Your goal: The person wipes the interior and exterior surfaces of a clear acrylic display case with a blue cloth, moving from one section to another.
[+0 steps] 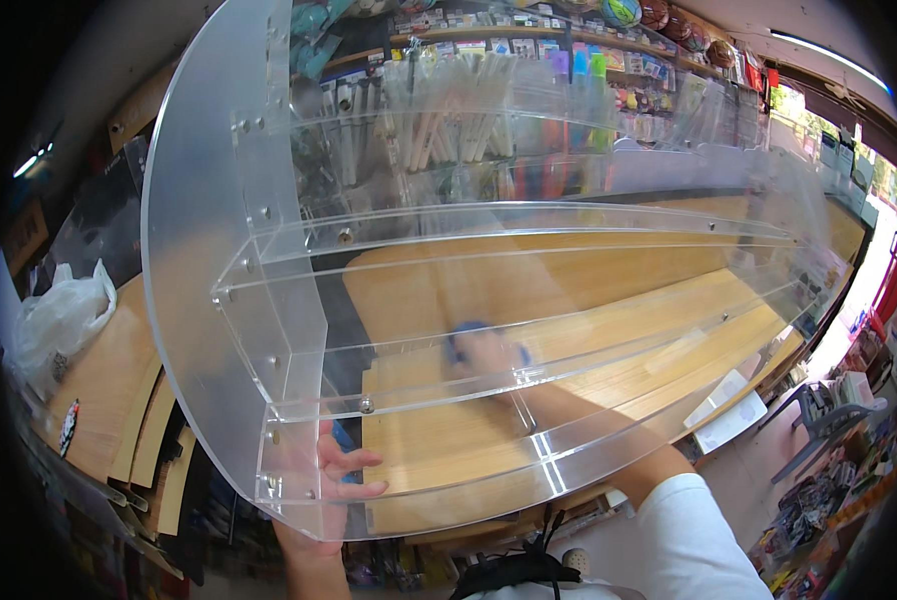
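Observation:
A large clear acrylic display rack (313,375) with tiers and metal screws spans the view before me, tilted over a wooden counter (418,465). At its lower left corner is my left hand (332,472), seen partly through the plastic, palm up with its fingers bent at the bottom edge. Behind the clear panels, my right hand (486,352) is blurred and closed around a blue cloth (463,337), above the wood surface. The rack's right end is hard to make out.
On the left, a white plastic bag (66,322) lies on a wooden top. Shelves of packaged goods (456,112) stand behind the counter, with balls (655,15) above. A grey plastic chair (823,412) and piled goods are at the right.

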`<act>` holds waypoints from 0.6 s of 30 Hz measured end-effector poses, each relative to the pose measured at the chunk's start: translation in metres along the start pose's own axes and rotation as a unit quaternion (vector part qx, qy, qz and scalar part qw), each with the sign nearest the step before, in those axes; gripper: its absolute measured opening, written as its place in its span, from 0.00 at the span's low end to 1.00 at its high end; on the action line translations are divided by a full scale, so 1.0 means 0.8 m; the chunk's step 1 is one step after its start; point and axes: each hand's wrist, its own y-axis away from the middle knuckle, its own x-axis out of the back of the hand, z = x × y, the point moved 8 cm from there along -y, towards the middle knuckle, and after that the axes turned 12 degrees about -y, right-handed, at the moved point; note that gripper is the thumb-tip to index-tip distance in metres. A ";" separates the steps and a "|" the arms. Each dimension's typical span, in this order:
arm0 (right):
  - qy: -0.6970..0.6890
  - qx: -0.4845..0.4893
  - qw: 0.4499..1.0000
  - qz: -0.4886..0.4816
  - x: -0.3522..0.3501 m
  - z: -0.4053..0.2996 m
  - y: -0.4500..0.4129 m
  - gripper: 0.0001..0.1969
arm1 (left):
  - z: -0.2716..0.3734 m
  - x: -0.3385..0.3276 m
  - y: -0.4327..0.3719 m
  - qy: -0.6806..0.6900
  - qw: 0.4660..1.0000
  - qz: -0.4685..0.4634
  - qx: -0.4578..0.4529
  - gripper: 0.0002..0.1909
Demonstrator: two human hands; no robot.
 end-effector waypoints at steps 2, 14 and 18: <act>-0.049 0.069 0.996 -0.024 -0.025 -0.033 0.002 0.13 | 0.004 -0.006 -0.003 0.020 1.000 0.002 0.007 0.32; -0.121 0.032 0.975 0.185 0.135 0.125 0.033 0.17 | 0.021 -0.017 -0.006 -0.056 0.997 0.036 -0.037 0.23; 0.033 -0.236 0.924 0.299 0.218 0.240 0.086 0.17 | 0.022 -0.021 -0.006 -0.020 1.000 0.016 -0.015 0.22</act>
